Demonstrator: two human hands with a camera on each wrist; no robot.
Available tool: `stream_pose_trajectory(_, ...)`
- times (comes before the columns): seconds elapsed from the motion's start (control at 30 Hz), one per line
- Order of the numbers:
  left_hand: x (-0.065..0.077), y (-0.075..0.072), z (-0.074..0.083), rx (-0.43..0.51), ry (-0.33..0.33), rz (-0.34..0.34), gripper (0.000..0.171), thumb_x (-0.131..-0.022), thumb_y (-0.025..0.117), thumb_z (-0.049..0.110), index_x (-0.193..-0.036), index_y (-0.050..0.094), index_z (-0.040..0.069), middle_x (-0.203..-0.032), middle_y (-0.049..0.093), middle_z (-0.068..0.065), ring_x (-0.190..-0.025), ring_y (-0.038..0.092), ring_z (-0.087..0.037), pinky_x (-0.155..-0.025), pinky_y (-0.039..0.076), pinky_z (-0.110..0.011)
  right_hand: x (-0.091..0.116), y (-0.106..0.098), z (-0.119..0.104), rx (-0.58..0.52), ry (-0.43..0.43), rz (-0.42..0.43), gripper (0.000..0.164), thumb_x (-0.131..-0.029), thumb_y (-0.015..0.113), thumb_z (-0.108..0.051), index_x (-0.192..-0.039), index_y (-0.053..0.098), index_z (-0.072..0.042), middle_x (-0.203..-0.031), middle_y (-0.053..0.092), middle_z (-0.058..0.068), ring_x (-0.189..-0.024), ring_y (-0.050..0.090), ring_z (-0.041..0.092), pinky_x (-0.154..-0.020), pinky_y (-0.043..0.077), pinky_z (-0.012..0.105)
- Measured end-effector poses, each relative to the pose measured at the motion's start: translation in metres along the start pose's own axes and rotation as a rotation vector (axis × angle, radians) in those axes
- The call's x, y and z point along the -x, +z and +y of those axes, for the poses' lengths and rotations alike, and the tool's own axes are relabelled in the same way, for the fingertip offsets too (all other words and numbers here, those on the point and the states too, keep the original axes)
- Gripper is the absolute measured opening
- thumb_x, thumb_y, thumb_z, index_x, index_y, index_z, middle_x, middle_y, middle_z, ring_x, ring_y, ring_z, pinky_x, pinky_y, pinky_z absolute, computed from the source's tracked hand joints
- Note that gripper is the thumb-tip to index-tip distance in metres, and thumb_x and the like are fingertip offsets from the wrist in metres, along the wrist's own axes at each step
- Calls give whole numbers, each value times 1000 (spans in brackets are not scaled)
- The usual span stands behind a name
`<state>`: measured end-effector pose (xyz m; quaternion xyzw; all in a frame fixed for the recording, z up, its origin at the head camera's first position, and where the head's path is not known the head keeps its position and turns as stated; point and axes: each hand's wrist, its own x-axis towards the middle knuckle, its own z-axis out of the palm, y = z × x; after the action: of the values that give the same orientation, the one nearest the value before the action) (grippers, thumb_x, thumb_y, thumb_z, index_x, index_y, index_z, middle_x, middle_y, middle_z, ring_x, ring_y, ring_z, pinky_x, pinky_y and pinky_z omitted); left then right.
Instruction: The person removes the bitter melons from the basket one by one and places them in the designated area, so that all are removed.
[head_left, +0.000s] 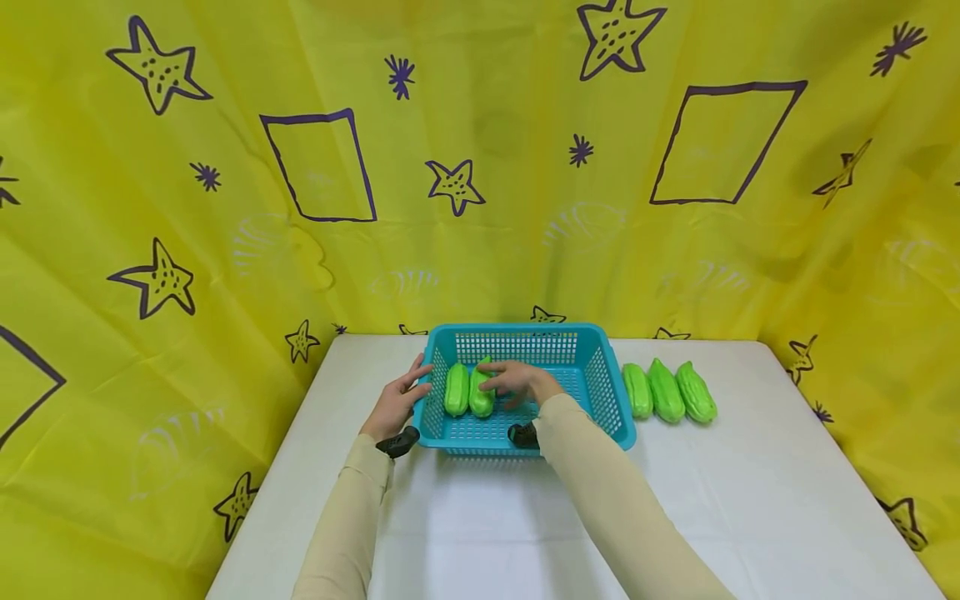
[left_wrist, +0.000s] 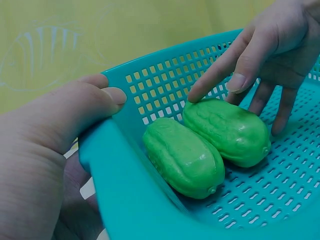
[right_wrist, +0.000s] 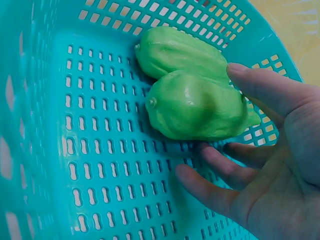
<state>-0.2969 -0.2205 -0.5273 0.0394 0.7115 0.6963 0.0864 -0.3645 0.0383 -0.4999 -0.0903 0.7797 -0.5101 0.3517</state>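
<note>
Between the hands: basket [head_left: 517, 328], two gourds [head_left: 457, 390] side by side in it, by the left hand [head_left: 395, 406], which grips the rim. Right hand [head_left: 517, 382] over the gourd nearer it, fingers spread, contact unclear, nothing held. Right of that hand, three gourds [head_left: 664, 390] on table [head_left: 480, 533], outside basket.

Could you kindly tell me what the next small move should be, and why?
Perhaps lift the right grip clear of the blue basket: its fingers look spread, not clasping anything, two green gourds rest side by side inside, and three more gourds lie on the table to the basket's right.
</note>
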Motion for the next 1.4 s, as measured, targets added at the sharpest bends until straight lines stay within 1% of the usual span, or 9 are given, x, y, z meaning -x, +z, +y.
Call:
stream_pose_trajectory(0.17,0,0,0,-10,3,10,49,-101,55,15,-148,43,7,-161,17,14,-149,13,-20,-111,33,-48,0,1,-2,-14,1,-32,62,-95,64,-16,-152,39,-17,-158,26,18,-136,33,47,-98,45,56)
stream_pose_trajectory(0.3,1,1,0,-27,9,20,47,-101,55,14,-147,45,8,-160,20,16,-148,16,-19,-109,36,-45,1,1,-1,10,-3,-31,61,-96,64,-16,-152,39,-15,-157,26,19,-138,31,46,-100,43,57)
stream_pose_trajectory(0.53,0,2,1,-60,9,42,46,-101,56,15,-146,48,9,-159,22,16,-148,17,-21,-109,36,-47,10,-10,4,100,-30,62,54,-97,61,-14,-148,45,-12,-156,26,20,-140,30,42,-105,38,59)
stream_pose_trajectory(0.73,-1,0,0,-46,0,31,47,-101,56,14,-146,47,9,-159,21,17,-148,16,-19,-109,36,-45,4,-25,17,113,-34,118,48,-95,64,-9,-142,52,-10,-149,35,25,-130,43,41,-95,48,52)
stream_pose_trajectory(0.8,0,0,0,-45,12,25,47,-101,55,13,-147,46,9,-160,20,15,-148,15,-20,-108,36,-46,3,-26,19,113,-37,123,49,-94,66,-8,-141,53,-11,-147,37,26,-127,46,41,-91,51,49)
stream_pose_trajectory(0.93,1,1,-2,-65,45,21,48,-101,55,13,-147,45,6,-162,18,8,-148,15,-29,-106,39,-47,7,-27,21,106,-39,122,50,-93,66,-6,-141,53,-12,-147,36,28,-127,47,41,-91,51,50)
stream_pose_trajectory(1.0,0,1,-2,-70,46,26,48,-100,56,14,-147,45,5,-162,18,7,-148,15,-29,-105,39,-46,8,-28,21,98,-38,120,50,-93,65,-5,-141,53,-13,-148,34,27,-128,45,42,-91,51,51)
stream_pose_trajectory(1.17,1,2,0,-64,25,33,47,-100,56,14,-146,47,8,-161,20,13,-148,17,-24,-106,39,-45,9,-28,22,79,-35,110,50,-94,65,-6,-142,52,-13,-150,31,28,-131,41,43,-90,51,51)
stream_pose_trajectory(1.4,0,2,1,-49,4,35,47,-100,57,15,-146,47,10,-160,21,16,-148,16,-19,-108,37,-45,8,-29,24,33,-27,101,53,-89,70,-5,-139,52,-12,-138,42,26,-115,54,38,-86,54,49)
